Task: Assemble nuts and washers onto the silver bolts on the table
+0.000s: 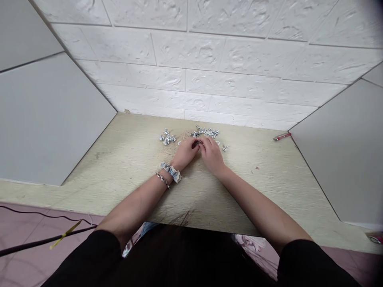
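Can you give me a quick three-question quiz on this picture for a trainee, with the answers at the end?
1. Left or right: on which side is the scrunchie worn?
2. True or false: a lone bolt lies to the right of the right hand.
3. Where is the five-bolt cluster? A: between the hands. B: to the left of the left hand. C: right of the lone bolt.
Key: 1 left; 2 true; 3 B.
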Demonstrator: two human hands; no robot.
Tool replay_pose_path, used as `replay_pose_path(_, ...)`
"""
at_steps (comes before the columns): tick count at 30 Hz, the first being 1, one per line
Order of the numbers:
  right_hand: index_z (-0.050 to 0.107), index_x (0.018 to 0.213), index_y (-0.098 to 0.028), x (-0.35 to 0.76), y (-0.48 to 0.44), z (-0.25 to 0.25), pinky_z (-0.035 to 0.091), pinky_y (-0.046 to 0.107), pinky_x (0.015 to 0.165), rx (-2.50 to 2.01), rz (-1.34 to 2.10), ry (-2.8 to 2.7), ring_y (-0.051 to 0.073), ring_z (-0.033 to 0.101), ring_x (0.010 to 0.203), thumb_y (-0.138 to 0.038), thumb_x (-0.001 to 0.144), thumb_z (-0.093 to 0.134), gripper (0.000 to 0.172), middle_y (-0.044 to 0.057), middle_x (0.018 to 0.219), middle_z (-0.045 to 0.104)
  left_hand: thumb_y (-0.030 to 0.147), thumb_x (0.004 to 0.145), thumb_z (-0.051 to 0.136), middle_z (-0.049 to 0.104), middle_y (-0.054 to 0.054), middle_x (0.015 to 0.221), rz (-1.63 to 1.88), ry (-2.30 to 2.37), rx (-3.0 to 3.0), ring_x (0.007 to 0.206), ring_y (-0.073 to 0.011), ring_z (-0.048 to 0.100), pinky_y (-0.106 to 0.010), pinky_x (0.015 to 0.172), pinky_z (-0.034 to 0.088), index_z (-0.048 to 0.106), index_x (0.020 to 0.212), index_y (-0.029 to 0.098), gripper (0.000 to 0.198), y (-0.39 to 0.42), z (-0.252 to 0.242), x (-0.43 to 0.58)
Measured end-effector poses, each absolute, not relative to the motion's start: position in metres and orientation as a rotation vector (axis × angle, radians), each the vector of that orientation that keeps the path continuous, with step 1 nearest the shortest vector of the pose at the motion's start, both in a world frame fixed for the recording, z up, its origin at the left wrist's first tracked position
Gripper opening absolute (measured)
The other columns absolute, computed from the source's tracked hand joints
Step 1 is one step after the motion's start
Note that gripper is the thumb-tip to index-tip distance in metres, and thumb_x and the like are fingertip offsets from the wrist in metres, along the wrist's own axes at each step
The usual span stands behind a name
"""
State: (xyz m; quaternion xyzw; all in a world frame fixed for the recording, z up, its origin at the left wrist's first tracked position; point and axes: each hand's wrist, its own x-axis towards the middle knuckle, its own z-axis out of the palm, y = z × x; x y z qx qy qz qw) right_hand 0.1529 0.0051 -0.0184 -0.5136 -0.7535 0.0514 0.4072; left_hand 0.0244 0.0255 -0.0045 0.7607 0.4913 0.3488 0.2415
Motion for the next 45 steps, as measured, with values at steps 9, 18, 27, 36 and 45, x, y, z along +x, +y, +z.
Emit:
replay_pose_path(9, 0.054, 0.082, -0.019, 0.1547, 0.0050, -0.0165, 0.036, 0.036, 0.080, -1.492, 0.054, -1.864, 0.022, 0.053, 0.083, -0.036, 0.095, 0.036, 0.027, 0.006, 0.086, 0.060, 0.020, 0.082, 0.051, 0.070, -0.004, 0.093, 0.949, 1.294, 2.052, 0.085, -0.0170, 0.061, -0.029, 0.079, 0.047, 0.070, 0.093, 0.018, 0.021, 0.0220, 0.0010, 0.0257)
replay_pose_path(18, 0.055, 0.080, -0.020, 0.1512, 0.0007, -0.0146, 0.037, 0.035, 0.076, -1.308, 0.086, -1.909, 0.020, 0.053, 0.081, -0.027, 0.093, 0.036, 0.024, 0.006, 0.081, 0.058, 0.020, 0.080, 0.054, 0.071, -0.004, 0.089, 0.931, 1.301, 2.005, 0.078, -0.0158, 0.061, -0.027, 0.073, 0.047, 0.070, 0.094, 0.016, 0.022, 0.0266, -0.0040, 0.0231)
replay_pose_path(27, 0.058, 0.100, -0.021, 0.1530, 0.0060, -0.0181, 0.044, 0.039, 0.083, -1.280, 0.272, -1.816, 0.022, 0.056, 0.093, -0.018, 0.086, 0.040, 0.023, 0.007, 0.098, 0.061, 0.017, 0.080, 0.054, 0.071, -0.005, 0.096, 0.947, 1.293, 2.044, 0.088, -0.0179, 0.063, -0.030, 0.083, 0.048, 0.069, 0.100, 0.018, 0.025, 0.0274, -0.0055, 0.0240)
replay_pose_path(36, 0.052, 0.081, -0.021, 0.1546, 0.0067, -0.0168, 0.042, 0.035, 0.073, -1.382, 0.317, -1.763, 0.020, 0.054, 0.081, -0.034, 0.088, 0.046, 0.017, 0.005, 0.085, 0.057, 0.017, 0.082, 0.051, 0.071, -0.002, 0.100, 0.910, 1.283, 2.058, 0.091, -0.0179, 0.063, -0.029, 0.082, 0.048, 0.070, 0.098, 0.021, 0.025, 0.0215, 0.0023, 0.0244)
replay_pose_path(45, 0.045, 0.067, -0.021, 0.1547, 0.0067, -0.0160, 0.037, 0.031, 0.066, -1.248, 0.303, -1.802, 0.017, 0.048, 0.070, -0.034, 0.091, 0.039, 0.028, 0.002, 0.070, 0.049, 0.023, 0.082, 0.053, 0.071, -0.004, 0.092, 0.907, 1.306, 2.043, 0.082, -0.0169, 0.062, -0.028, 0.076, 0.048, 0.071, 0.093, 0.018, 0.022, 0.0257, -0.0019, 0.0239)
